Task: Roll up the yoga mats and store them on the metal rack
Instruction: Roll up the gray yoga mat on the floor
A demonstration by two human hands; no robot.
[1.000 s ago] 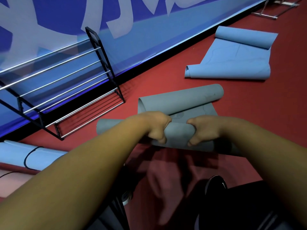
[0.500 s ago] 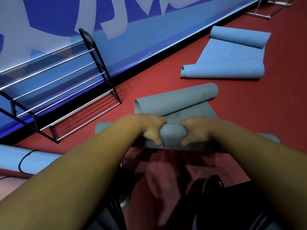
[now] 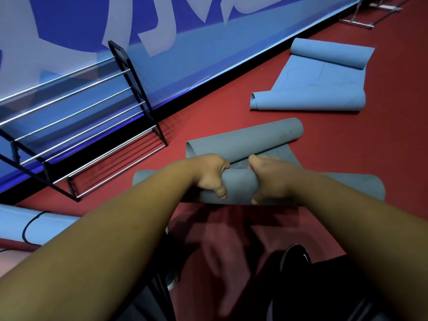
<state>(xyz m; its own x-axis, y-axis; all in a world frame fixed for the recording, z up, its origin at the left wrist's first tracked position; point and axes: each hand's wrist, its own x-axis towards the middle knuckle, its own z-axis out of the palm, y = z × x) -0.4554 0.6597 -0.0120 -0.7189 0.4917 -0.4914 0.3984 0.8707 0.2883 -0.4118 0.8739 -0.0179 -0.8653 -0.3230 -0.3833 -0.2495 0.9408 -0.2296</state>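
A grey yoga mat (image 3: 240,185) lies on the red floor in front of me, rolled from the near end, its far end curled into a loose tube. My left hand (image 3: 209,174) and my right hand (image 3: 269,179) both grip the near roll side by side, fingers over the top and thumbs below. A blue yoga mat (image 3: 317,89) lies partly unrolled further right, both ends curled. The metal rack (image 3: 76,126), black frame with chrome bars, stands to the left against the wall and holds nothing.
A rolled blue mat (image 3: 34,225) with a black strap lies at the left edge, a pink mat below it. A blue wall banner runs behind the rack. Another metal frame (image 3: 370,17) stands far right. My dark shoe (image 3: 296,258) shows below.
The near roll has moved forward towards the far curled tube, so less flat mat shows between them. Both hands stay on the roll.
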